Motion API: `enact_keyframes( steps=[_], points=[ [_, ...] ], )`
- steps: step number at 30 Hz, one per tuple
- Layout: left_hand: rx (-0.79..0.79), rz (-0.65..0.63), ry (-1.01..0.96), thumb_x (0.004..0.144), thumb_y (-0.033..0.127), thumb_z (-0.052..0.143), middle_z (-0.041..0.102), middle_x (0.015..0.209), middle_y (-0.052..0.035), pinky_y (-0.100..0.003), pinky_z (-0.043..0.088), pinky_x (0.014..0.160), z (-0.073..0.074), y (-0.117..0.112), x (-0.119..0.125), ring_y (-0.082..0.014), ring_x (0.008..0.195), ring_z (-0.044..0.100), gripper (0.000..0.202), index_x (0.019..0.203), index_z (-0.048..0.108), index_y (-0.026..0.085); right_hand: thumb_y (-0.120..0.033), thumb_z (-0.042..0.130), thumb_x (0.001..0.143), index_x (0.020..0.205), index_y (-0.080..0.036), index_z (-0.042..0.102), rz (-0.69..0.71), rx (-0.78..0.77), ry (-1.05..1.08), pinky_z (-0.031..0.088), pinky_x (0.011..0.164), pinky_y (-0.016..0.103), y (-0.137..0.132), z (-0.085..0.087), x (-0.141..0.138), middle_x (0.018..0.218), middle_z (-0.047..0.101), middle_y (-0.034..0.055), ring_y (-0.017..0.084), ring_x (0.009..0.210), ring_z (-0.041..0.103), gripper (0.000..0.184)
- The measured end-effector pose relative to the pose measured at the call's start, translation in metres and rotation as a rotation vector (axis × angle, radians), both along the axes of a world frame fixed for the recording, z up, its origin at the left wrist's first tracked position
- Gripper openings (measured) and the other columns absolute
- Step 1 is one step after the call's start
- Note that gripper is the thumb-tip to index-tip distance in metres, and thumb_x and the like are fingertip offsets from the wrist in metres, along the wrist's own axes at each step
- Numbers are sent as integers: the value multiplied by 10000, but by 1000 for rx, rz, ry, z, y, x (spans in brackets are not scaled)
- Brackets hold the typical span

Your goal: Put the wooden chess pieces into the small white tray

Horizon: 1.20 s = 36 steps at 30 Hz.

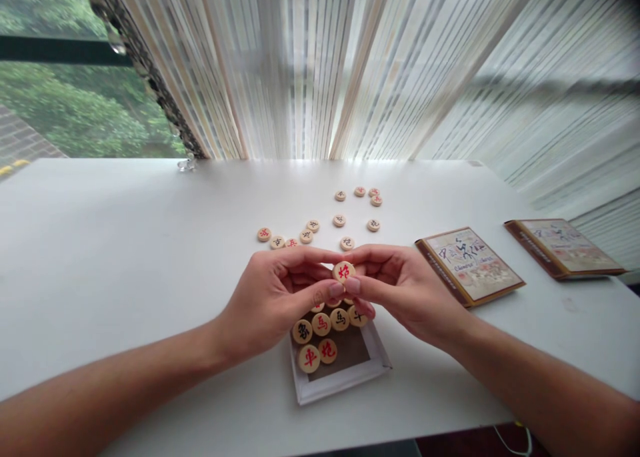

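My left hand and my right hand meet above a small shallow white box. Both pinch the same round wooden chess piece with a red character, held face up between thumbs and fingertips. Below them, several more wooden pieces with red or black characters lie inside the box, partly hidden by my fingers. Further back on the white table, several loose pieces are scattered in two small groups.
Two flat printed box lids lie on the table to the right, one near my right hand and one further right. Striped curtains hang behind the table. A window at the far left shows trees.
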<state>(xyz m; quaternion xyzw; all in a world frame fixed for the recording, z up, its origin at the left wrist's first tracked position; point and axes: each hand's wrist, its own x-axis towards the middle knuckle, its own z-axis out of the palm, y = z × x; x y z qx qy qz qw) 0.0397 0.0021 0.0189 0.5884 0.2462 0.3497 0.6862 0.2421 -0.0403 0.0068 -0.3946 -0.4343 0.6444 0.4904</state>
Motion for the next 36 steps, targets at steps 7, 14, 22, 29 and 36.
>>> enact_keyframes(
  steps=[7,14,22,29,36],
  points=[
    [135,25,56,922,180,818,860,995,-121,-280,710,838,-5,-4,-1,-231,900,851,251,1159,768,113,-238,1052,597,839,-146,783,-26,-47,-12,427,466,159,0,8,-4,598,660,-34,68,508,543,373],
    [268,-9,73,941,100,756,859,966,-105,-242,700,814,-2,-4,-2,-196,854,846,192,1130,777,121,-356,1010,688,750,-145,744,-15,-44,-100,403,443,173,-2,10,-4,593,664,-14,75,495,529,345],
    [101,-7,25,901,159,842,863,953,-103,-249,705,809,-2,-4,-2,-212,851,851,217,1109,788,131,-348,984,737,783,-156,751,10,-14,-47,468,475,189,-2,10,-5,636,694,-4,82,508,565,306],
    [40,3,-11,879,153,864,864,973,-107,-269,711,811,-5,-2,-3,-233,877,854,252,1121,799,132,-317,984,741,876,-156,789,13,4,-3,491,471,195,-2,5,-3,664,711,5,92,523,584,286],
    [33,-8,-15,892,124,842,864,946,-96,-230,701,796,2,-2,-2,-204,851,849,198,1087,810,123,-255,1002,709,884,-164,801,4,7,33,504,478,175,-2,7,-3,677,721,0,89,538,610,282]
  ],
)
